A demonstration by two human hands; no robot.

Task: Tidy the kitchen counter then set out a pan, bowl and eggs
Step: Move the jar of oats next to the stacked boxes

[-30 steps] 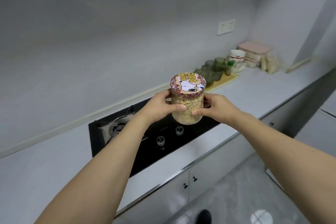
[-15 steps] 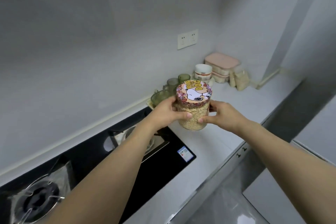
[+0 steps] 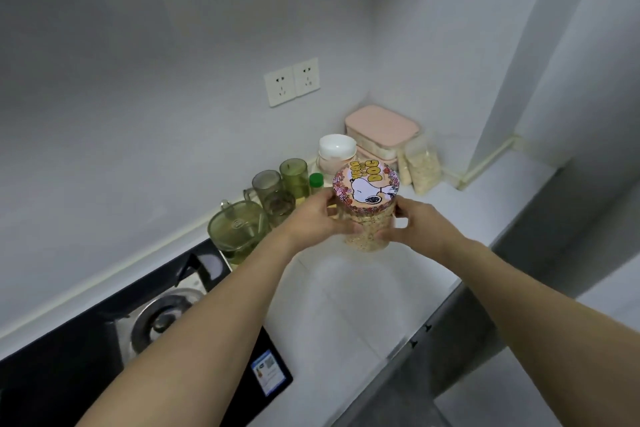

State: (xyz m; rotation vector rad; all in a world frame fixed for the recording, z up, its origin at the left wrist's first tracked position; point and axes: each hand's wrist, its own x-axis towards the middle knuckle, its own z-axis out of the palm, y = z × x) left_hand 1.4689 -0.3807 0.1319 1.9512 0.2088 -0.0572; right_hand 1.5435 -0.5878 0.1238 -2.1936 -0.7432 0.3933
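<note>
- Both hands clamped on the jar (image 3: 366,218): left hand (image 3: 318,218) wrapped round one flank, right hand (image 3: 414,224) round the other, fingertips nearly meeting across the front.
- Held upright in the air over the pale table (image 3: 346,305), just in front of the green glasses (image 3: 280,189) and short of the white bowl (image 3: 336,152) in the corner.
- Full of pale grain, so probably weighty for its size; clear wall looks like glass, likely stiff, smooth, breakable if knocked against the glassware.
- Best held low on the body, as now, well under the cartoon lid (image 3: 366,189); lifting by the lid alone risky, since tightness of the lid impossible to judge.
- Hidden: jar's base and back, covered by fingers and palms.
- Green pitcher (image 3: 239,229) partly cut off by the left forearm; small green-capped bottle (image 3: 316,182) mostly masked behind the jar.
- Hob (image 3: 104,340) running off the lower left edge.
- Pink boxes (image 3: 381,130) and bagged grain (image 3: 420,165) soft-edged, contents only guessable.
- No pan or eggs anywhere in sight.
</note>
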